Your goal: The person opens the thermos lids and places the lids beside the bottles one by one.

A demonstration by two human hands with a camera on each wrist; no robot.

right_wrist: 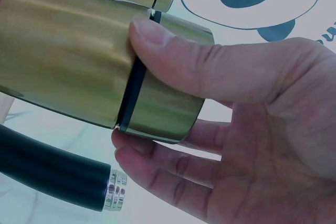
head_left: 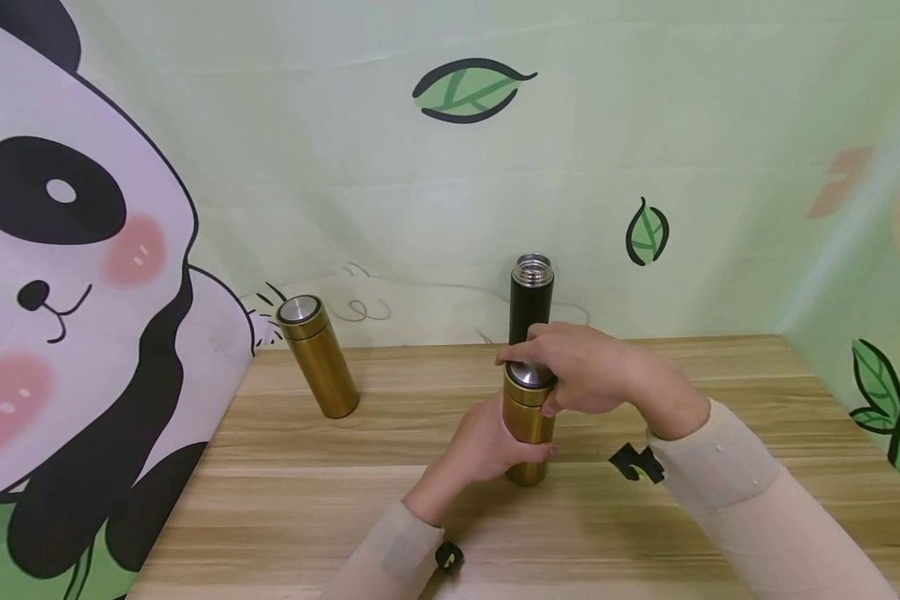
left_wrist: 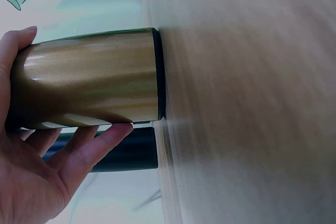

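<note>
A gold thermos flask [head_left: 527, 425] with a silver-topped lid [head_left: 531, 374] stands upright on the wooden table. My left hand [head_left: 478, 446] grips its body from the left, thumb across the near side. From the right, my right hand [head_left: 588, 367] holds the lid; in the right wrist view its thumb [right_wrist: 163, 51] lies over the dark seam between lid and body, other fingers on the opposite side. Just behind stands a black flask [head_left: 530, 308] without a lid, its threaded metal mouth [head_left: 532, 271] showing. The black flask's lower part is hidden in the head view.
Another gold flask [head_left: 318, 358], lid on, stands at the back left of the table [head_left: 270, 517]. A printed cloth backdrop [head_left: 330, 167] with a panda and leaves rises along the table's back edge.
</note>
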